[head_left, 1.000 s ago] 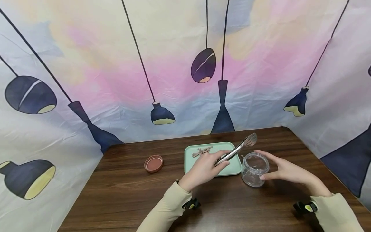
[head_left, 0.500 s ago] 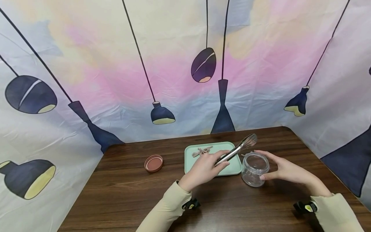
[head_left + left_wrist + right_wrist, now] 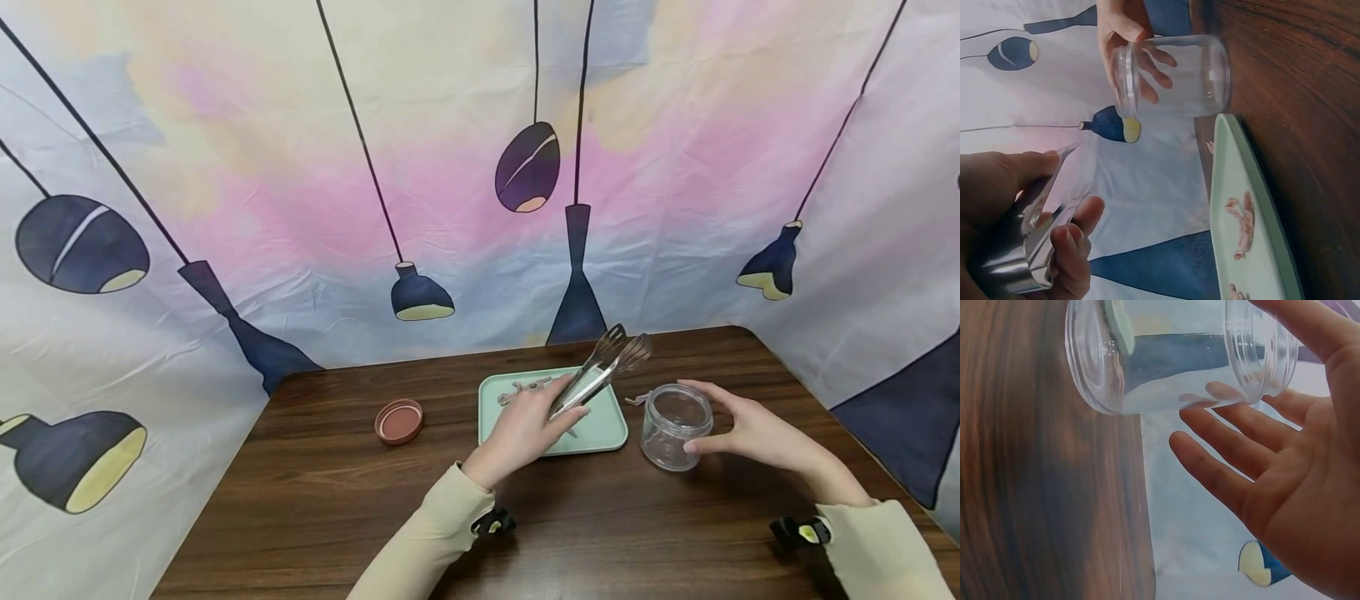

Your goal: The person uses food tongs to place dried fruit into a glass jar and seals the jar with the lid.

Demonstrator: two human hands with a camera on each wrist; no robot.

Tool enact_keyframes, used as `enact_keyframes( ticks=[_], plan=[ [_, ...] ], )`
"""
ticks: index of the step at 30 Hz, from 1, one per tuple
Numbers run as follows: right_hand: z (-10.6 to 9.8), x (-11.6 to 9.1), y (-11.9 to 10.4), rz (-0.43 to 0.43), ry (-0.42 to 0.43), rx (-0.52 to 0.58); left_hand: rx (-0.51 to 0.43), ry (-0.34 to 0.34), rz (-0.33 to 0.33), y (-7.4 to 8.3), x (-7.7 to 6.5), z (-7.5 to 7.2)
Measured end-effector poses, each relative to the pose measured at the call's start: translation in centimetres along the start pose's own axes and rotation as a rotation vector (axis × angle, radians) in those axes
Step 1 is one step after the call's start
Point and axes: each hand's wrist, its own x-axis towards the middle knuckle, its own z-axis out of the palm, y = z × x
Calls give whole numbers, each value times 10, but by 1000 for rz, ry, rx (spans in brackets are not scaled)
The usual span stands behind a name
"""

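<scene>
My left hand point(image 3: 521, 425) grips steel tongs point(image 3: 592, 379), their two arms spread apart over the mint-green tray point(image 3: 600, 429). Nothing shows between the tong tips. My right hand point(image 3: 757, 429) holds a clear, lidless jar point(image 3: 675, 433) around its side, thumb in front and fingers behind. In the right wrist view the jar point(image 3: 1166, 369) looks empty. Brownish-pink knotted pieces, like small bows of cord point(image 3: 1242, 225), lie on the tray, partly behind the left hand in the head view. Another such piece point(image 3: 637, 400) shows just behind the jar, beyond the tray.
A reddish-brown round lid point(image 3: 399, 422) lies on the dark wood table point(image 3: 315, 483), left of the tray. A cloth printed with hanging lamps point(image 3: 465, 167) rises behind the table's far edge.
My left hand has drawn slightly left, and the tongs have spread and swung up. My right hand has shifted the jar a little right and away from the tray; the piece behind it shows more.
</scene>
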Motion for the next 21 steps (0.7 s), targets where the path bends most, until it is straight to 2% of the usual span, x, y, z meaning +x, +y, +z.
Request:
enact_keyframes(
  ticks=[5,14,21],
  plan=[
    [-7,-1,11,40,48,-10,20,4,-20,-3,1,4],
    [-9,2,21,126,120,-2,77,-58,-23,-8,-1,18],
    [-9,2,24,159,168,-11,155,-114,24,-6,0,31]
  ],
)
